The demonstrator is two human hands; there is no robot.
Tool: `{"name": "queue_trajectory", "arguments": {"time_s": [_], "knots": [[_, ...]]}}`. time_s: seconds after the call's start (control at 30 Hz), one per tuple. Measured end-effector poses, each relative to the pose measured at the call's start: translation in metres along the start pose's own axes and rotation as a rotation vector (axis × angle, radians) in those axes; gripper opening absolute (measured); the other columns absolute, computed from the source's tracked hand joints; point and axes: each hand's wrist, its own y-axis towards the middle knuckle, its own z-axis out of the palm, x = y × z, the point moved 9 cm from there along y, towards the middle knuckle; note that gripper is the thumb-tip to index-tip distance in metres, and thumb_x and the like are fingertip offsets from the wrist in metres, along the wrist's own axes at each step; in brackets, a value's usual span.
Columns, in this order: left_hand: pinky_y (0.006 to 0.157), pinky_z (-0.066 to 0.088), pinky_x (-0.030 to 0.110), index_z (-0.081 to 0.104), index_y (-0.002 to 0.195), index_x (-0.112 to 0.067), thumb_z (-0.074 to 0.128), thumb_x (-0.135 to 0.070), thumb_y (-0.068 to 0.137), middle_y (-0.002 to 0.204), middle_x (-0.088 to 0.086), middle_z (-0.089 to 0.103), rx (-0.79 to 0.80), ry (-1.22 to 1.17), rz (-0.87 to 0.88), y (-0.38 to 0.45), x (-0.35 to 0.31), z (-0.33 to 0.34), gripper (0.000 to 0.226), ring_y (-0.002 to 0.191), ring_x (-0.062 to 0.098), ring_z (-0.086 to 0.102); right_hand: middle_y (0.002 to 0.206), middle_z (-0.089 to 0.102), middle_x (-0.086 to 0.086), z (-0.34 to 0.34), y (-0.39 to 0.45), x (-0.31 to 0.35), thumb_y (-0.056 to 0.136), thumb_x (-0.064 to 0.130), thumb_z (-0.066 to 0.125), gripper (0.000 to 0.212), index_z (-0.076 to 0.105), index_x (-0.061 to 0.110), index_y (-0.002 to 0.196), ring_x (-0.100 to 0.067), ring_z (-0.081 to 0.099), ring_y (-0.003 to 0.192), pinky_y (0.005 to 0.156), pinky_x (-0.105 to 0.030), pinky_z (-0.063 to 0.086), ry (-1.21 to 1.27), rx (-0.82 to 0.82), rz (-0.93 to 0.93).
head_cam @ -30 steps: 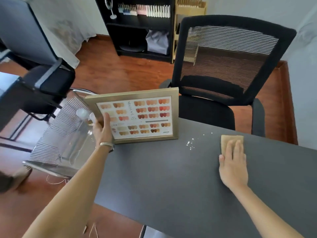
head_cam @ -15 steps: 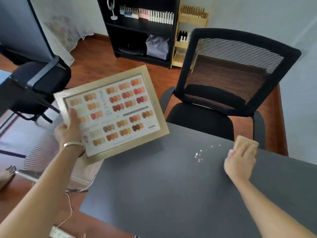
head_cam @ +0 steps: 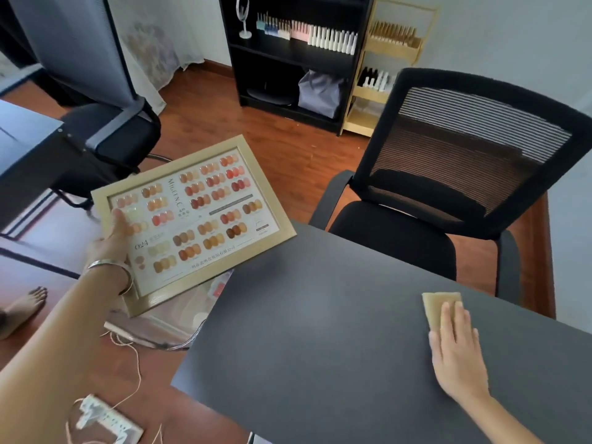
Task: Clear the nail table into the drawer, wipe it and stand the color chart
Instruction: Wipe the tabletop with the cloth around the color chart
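Observation:
My left hand (head_cam: 112, 241) grips the left edge of the gold-framed color chart (head_cam: 198, 216) and holds it tilted in the air, off the dark table's left end. The chart shows rows of orange, pink and brown nail samples. My right hand (head_cam: 456, 350) lies flat, fingers together, pressing a tan cloth (head_cam: 437, 307) onto the dark grey table (head_cam: 320, 331) near its far edge. The tabletop around the cloth is bare.
A black mesh chair (head_cam: 448, 174) stands behind the table. Below the chart sits a clear plastic drawer unit (head_cam: 179, 312). A power strip (head_cam: 109, 421) with a cord lies on the wooden floor. A black shelf (head_cam: 288, 56) with polish bottles stands at the back.
The chart was lifted off the table and swung out to the left. My right hand wiped the cloth across the far edge, and the white specks there are gone.

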Motion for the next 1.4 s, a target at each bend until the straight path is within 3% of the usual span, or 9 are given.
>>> {"name": "queue_trajectory", "arguments": {"time_s": [0.13, 0.33, 0.47, 0.6, 0.73, 0.93, 1.13, 1.27, 1.4], "knots": [[0.049, 0.046, 0.026, 0.057, 0.079, -0.027, 0.058, -0.084, 0.061, 0.071, -0.007, 0.068, -0.016, -0.011, -0.035, 0.006, 0.006, -0.021, 0.060, 0.058, 0.014, 0.066, 0.155, 0.020, -0.033, -0.012, 0.076, 0.084, 0.099, 0.020, 0.049, 0.063, 0.021, -0.006, 0.150, -0.048, 0.023, 0.143, 0.112, -0.060, 0.031, 0.042, -0.115, 0.132], [0.039, 0.047, 0.022, 0.058, 0.104, -0.020, 0.064, -0.075, 0.067, 0.072, -0.005, 0.068, -0.012, -0.049, -0.044, 0.006, 0.007, -0.034, 0.067, 0.043, 0.012, 0.066, 0.161, 0.018, -0.018, 0.042, -0.016, 0.299, 0.100, 0.035, 0.034, 0.062, 0.022, 0.005, 0.153, -0.033, 0.021, 0.148, 0.119, -0.046, 0.027, -0.036, 0.030, -0.593], [0.059, 0.053, 0.030, 0.060, 0.086, -0.022, 0.064, -0.077, 0.064, 0.068, -0.006, 0.066, -0.052, -0.049, -0.037, 0.022, -0.001, -0.053, 0.060, 0.057, 0.014, 0.065, 0.163, 0.018, -0.009, 0.049, -0.079, 0.236, 0.102, 0.037, 0.026, 0.057, 0.020, 0.014, 0.155, -0.025, 0.018, 0.150, 0.118, -0.038, 0.016, -0.146, 0.134, -0.900], [0.055, 0.051, 0.028, 0.058, 0.078, -0.026, 0.064, -0.081, 0.058, 0.071, -0.006, 0.070, -0.120, -0.078, -0.039, 0.044, 0.000, -0.084, 0.059, 0.061, 0.014, 0.068, 0.162, 0.014, -0.016, 0.015, 0.011, 0.147, 0.101, 0.042, 0.012, 0.064, 0.020, 0.005, 0.153, -0.035, 0.026, 0.146, 0.118, -0.048, 0.027, -0.125, 0.064, -0.451], [0.067, 0.055, 0.033, 0.064, 0.091, -0.024, 0.059, -0.086, 0.056, 0.087, -0.003, 0.074, -0.118, -0.060, -0.050, 0.056, 0.010, -0.094, 0.072, 0.075, 0.019, 0.071, 0.158, 0.018, -0.027, 0.003, 0.110, 0.228, 0.102, 0.030, 0.034, 0.061, 0.022, -0.004, 0.151, -0.043, 0.026, 0.145, 0.112, -0.056, 0.035, -0.087, 0.004, -0.324], [0.064, 0.051, 0.031, 0.059, 0.089, -0.021, 0.056, -0.083, 0.065, 0.082, -0.004, 0.068, -0.122, -0.012, -0.040, 0.051, 0.018, -0.091, 0.067, 0.075, 0.019, 0.067, 0.163, 0.006, -0.020, 0.039, 0.063, 0.374, 0.102, 0.033, 0.032, 0.063, 0.012, 0.004, 0.154, -0.035, 0.009, 0.151, 0.121, -0.049, 0.020, -0.050, 0.012, -0.609], [0.078, 0.056, 0.036, 0.059, 0.077, -0.022, 0.050, -0.093, 0.055, 0.082, 0.000, 0.069, -0.139, 0.087, -0.037, 0.040, 0.017, -0.087, 0.075, 0.076, 0.024, 0.069, 0.158, 0.032, -0.005, 0.081, -0.159, 0.342, 0.088, 0.043, 0.047, 0.068, 0.035, 0.018, 0.150, -0.024, 0.032, 0.145, 0.114, -0.040, 0.028, -0.143, 0.040, -1.193], [0.075, 0.055, 0.035, 0.057, 0.073, -0.026, 0.058, -0.086, 0.057, 0.069, -0.007, 0.065, -0.123, 0.032, -0.003, 0.027, 0.011, -0.071, 0.063, 0.065, 0.016, 0.065, 0.157, 0.026, -0.008, 0.022, -0.120, 0.142, 0.102, 0.037, 0.020, 0.052, 0.038, 0.014, 0.144, -0.019, 0.013, 0.150, 0.116, -0.038, 0.020, -0.168, -0.073, -0.584], [0.073, 0.051, 0.035, 0.058, 0.095, -0.019, 0.057, -0.086, 0.060, 0.072, -0.006, 0.060, -0.084, 0.071, -0.004, 0.009, 0.014, -0.046, 0.075, 0.077, 0.022, 0.065, 0.099, 0.072, -0.009, -0.067, -0.092, -0.004, 0.096, 0.034, 0.031, 0.034, 0.062, 0.032, 0.083, -0.035, 0.065, 0.090, 0.081, -0.056, 0.044, 0.101, -0.396, 0.680]]}}
